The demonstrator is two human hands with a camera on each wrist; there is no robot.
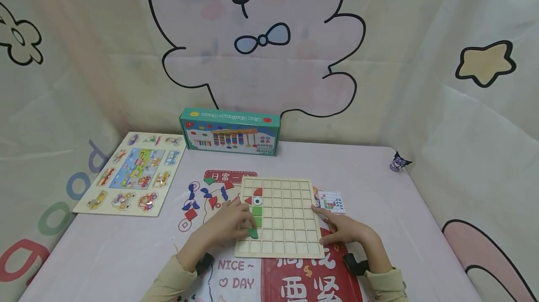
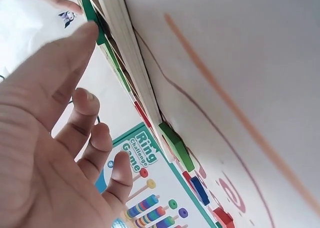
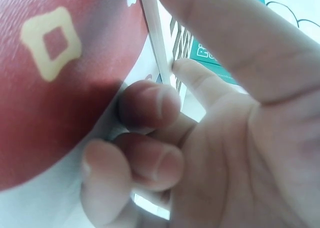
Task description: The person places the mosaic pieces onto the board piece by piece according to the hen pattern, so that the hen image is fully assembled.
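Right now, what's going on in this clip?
A person sits at a table working a wooden grid board with coloured shape tiles. The left hand has a fingertip on a green tile at the board's left column, under other tiles already set there. The right hand rests at the board's right edge, steadying it. Loose blue and red tiles lie left of the board, a pattern card right of it, a vehicle puzzle and a game box farther back.
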